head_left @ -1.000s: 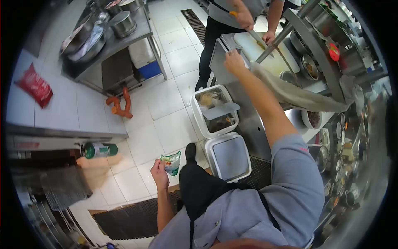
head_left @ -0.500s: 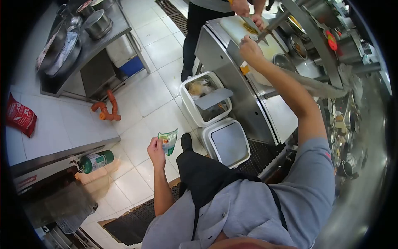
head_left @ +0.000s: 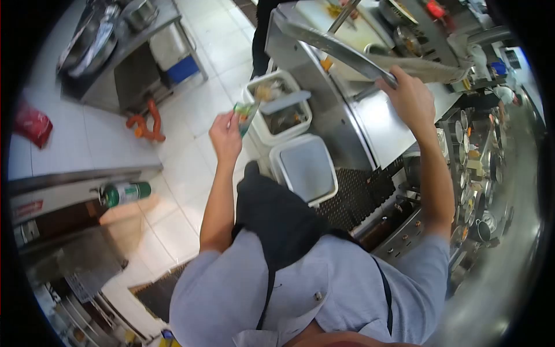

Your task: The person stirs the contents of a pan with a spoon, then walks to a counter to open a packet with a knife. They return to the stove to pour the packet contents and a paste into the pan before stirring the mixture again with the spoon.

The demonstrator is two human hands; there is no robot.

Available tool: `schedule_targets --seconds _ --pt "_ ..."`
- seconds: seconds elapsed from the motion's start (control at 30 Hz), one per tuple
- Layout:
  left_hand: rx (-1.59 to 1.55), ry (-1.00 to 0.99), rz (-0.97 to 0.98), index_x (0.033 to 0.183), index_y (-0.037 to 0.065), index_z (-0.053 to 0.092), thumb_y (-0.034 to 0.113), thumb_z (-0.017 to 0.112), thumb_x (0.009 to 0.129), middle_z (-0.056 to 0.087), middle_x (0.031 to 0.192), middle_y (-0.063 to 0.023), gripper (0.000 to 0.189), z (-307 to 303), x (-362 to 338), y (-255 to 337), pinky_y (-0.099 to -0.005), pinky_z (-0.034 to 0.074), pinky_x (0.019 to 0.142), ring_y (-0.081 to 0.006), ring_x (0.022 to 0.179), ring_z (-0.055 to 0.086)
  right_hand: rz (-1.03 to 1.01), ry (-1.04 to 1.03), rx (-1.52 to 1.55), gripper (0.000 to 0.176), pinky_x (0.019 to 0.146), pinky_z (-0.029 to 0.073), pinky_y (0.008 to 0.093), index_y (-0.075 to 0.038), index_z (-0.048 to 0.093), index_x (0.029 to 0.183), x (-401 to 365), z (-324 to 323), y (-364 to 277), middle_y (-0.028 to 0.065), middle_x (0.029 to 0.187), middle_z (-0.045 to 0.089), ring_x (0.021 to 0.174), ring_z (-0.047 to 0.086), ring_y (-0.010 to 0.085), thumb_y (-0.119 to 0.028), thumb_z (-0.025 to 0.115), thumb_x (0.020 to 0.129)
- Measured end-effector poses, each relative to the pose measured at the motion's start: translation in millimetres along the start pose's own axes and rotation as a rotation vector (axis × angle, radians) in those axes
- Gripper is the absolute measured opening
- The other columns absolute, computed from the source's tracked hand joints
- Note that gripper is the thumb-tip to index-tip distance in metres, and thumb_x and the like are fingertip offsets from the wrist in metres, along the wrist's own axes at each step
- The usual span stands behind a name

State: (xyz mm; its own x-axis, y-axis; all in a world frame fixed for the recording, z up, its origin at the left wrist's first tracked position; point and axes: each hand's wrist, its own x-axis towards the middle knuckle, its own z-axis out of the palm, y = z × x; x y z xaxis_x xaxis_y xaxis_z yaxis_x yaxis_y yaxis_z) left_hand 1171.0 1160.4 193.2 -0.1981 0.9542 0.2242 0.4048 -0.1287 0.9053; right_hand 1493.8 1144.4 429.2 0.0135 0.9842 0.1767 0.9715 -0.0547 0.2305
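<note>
The left hand (head_left: 225,136) is raised in front of the dark apron (head_left: 277,220), with its fingers pinched on a small green packet (head_left: 245,111). The packet is at the near rim of the open white waste bin (head_left: 261,134), just beyond the lidded white bin (head_left: 304,168). Further right, the right hand (head_left: 410,99) is curled around the near end of a long steel bar (head_left: 332,45) above the steel counter (head_left: 378,130). Another person's dark trouser leg (head_left: 261,34) stands at the far end.

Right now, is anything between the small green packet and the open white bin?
Nothing visible. The left hand holds the small green packet beside the open white bin; a grey lid partly covers its opening.
</note>
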Motion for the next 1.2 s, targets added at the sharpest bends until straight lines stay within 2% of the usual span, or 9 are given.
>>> schedule_targets --seconds 0.07,0.13,0.2,0.23,0.3,0.33,0.4,0.73,1.2 --pt "0.016 -0.005 0.020 0.098 -0.004 0.070 0.013 0.064 0.089 0.065 0.080 -0.0140 0.020 2 -1 13 -0.0312 0.046 0.068 -0.0210 0.071 0.060 0.062 -0.133 0.322 0.043 0.059 0.044 0.0418 -0.004 0.064 0.098 -31 18 -1 0.0108 0.073 0.064 0.064 0.062 0.0255 -0.045 0.068 0.085" --pt "0.050 -0.022 0.020 0.095 -0.002 0.071 0.013 0.063 0.088 0.062 0.077 -0.0149 0.018 4 -3 27 -0.0352 0.046 0.066 -0.0261 0.070 0.060 0.073 -0.071 0.839 0.047 0.059 0.043 0.0344 0.000 0.062 0.112 -67 45 -15 0.0118 0.072 0.061 0.059 0.047 0.0200 -0.033 0.076 0.082" --pt "0.119 -0.054 0.061 0.092 0.001 0.073 0.011 0.063 0.085 0.059 0.073 -0.0165 0.016 6 -8 39 -0.0416 0.046 0.066 -0.0339 0.070 0.059 0.063 -0.179 0.963 0.044 0.060 0.044 0.0342 0.003 0.061 0.111 -90 45 -34 0.0146 0.076 0.063 0.061 0.051 0.0182 -0.029 0.074 0.084" --pt "0.119 -0.056 0.057 0.092 0.001 0.073 0.011 0.063 0.085 0.059 0.073 -0.0165 0.016 7 -10 40 -0.0416 0.046 0.066 -0.0339 0.070 0.059 -0.003 -0.105 1.049 0.036 0.059 0.044 0.0365 0.000 0.061 0.104 -98 46 -43 0.0160 0.072 0.063 0.058 0.056 0.0242 -0.029 0.072 0.086" --pt "0.215 -0.076 0.189 0.092 0.000 0.073 0.015 0.064 0.086 0.062 0.075 -0.0175 0.018 10 -13 43 -0.0402 0.047 0.066 -0.0335 0.069 0.061 0.055 -0.263 0.931 0.033 0.059 0.046 0.0425 -0.003 0.058 0.097 -112 51 -51 0.0182 0.070 0.063 0.061 0.061 0.0358 -0.032 0.069 0.088" --pt "0.209 -0.082 0.188 0.092 0.000 0.073 0.015 0.064 0.086 0.062 0.075 -0.0175 0.018 12 -15 46 -0.0402 0.047 0.066 -0.0335 0.069 0.061 0.061 -0.264 0.926 0.033 0.059 0.046 0.0425 -0.003 0.058 0.097 -116 48 -55 0.0182 0.070 0.063 0.061 0.061 0.0358 -0.032 0.069 0.088" --pt "0.287 -0.123 0.185 0.088 0.002 0.073 0.009 0.062 0.082 0.061 0.076 -0.0198 0.015 14 -19 51 -0.0461 0.048 0.067 -0.0380 0.071 0.061 0.055 -0.339 0.801 0.033 0.061 0.046 0.0485 -0.005 0.054 0.095 -124 42 -62 0.0189 0.069 0.064 0.068 0.061 0.0432 -0.036 0.064 0.091" --pt "0.303 -0.184 0.211 0.084 0.000 0.073 0.007 0.063 0.079 0.064 0.079 -0.0225 0.013 31 -33 46 -0.0482 0.050 0.069 -0.0413 0.070 0.062 -0.123 -0.202 0.514 0.033 0.054 0.047 0.0500 -0.008 0.051 0.095 -148 47 -61 0.0154 0.070 0.064 0.066 0.064 0.0397 -0.040 0.059 0.093" --pt "0.300 -0.166 0.232 0.080 -0.002 0.071 0.006 0.065 0.077 0.063 0.078 -0.0218 0.011 40 -49 20 -0.0485 0.049 0.067 -0.0407 0.070 0.062 -0.155 -0.270 0.364 0.033 0.054 0.052 0.0490 -0.010 0.050 0.100 -151 57 -85 0.0175 0.077 0.065 0.064 0.066 0.0388 -0.042 0.055 0.094"
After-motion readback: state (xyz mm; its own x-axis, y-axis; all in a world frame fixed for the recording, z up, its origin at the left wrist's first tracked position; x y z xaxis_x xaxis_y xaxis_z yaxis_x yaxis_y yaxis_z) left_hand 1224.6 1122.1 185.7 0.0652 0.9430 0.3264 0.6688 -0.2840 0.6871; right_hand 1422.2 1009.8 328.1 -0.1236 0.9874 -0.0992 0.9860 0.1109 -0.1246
